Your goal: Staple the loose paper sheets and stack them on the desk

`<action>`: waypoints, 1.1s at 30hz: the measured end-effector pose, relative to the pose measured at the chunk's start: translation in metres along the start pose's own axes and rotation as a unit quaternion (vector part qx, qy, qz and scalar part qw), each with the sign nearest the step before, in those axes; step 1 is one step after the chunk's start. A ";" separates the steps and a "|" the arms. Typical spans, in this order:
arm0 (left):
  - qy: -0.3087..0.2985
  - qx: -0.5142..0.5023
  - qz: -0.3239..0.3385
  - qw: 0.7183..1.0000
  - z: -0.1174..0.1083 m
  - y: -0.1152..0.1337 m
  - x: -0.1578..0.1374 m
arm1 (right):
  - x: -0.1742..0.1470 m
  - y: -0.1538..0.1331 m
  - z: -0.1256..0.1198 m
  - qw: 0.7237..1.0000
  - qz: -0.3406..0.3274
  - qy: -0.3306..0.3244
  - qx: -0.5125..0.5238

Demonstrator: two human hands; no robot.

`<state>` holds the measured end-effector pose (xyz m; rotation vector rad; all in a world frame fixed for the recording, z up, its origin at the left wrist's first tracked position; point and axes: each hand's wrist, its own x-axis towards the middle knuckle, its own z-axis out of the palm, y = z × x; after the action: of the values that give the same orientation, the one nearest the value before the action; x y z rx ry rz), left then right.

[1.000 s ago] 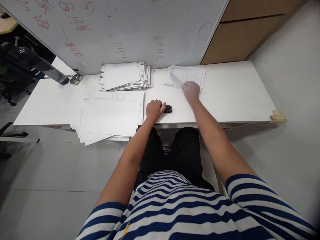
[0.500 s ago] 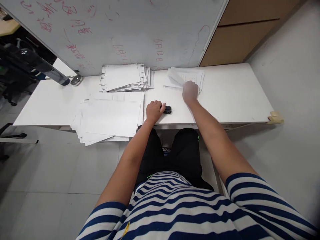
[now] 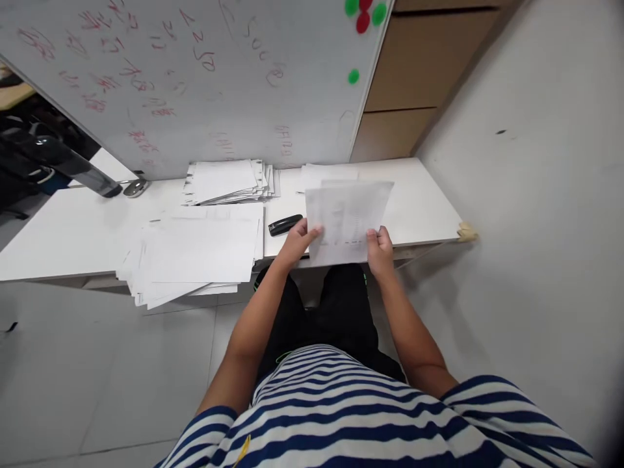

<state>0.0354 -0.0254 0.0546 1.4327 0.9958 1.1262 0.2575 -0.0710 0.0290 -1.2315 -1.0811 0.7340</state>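
Note:
Between my two hands some paper sheets (image 3: 344,214) are held up over the front of the desk, with faint print on them. My left hand (image 3: 297,242) pinches their left edge, thumb on top. Gripping the right edge is my right hand (image 3: 380,250), its thumb also on the near face. A black stapler (image 3: 285,225) lies on the desk just left of the sheets, close to my left fingers. Behind the held sheets rests a paper stack (image 3: 329,173), partly hidden by them.
Left of the stapler, a large spread of paper (image 3: 202,250) overhangs the desk's front edge. A neater paper pile (image 3: 224,182) sits behind it. A computer mouse (image 3: 135,188) and a dark bottle (image 3: 97,179) are at the far left. A whiteboard (image 3: 195,97) stands along the back.
My right hand has brought sheets from the back stack toward me. My left hand has let go of the stapler and taken the sheets' left edge. The view has shifted.

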 end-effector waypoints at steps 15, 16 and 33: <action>0.029 -0.082 0.003 0.996 0.020 0.035 0.010 | 0.005 -0.024 0.024 0.994 -0.079 0.014 -0.077; 0.028 -0.075 -0.016 0.997 0.018 0.031 0.012 | 0.004 -0.019 0.029 0.992 -0.073 0.012 -0.100; 0.154 -0.013 -0.053 0.987 0.017 -0.034 0.000 | -0.021 0.047 0.057 0.992 0.005 0.025 -0.120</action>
<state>0.0509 -0.0244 0.0201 1.1904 1.2520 1.3025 0.2024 -0.0584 -0.0222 -1.4533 -1.1476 0.5895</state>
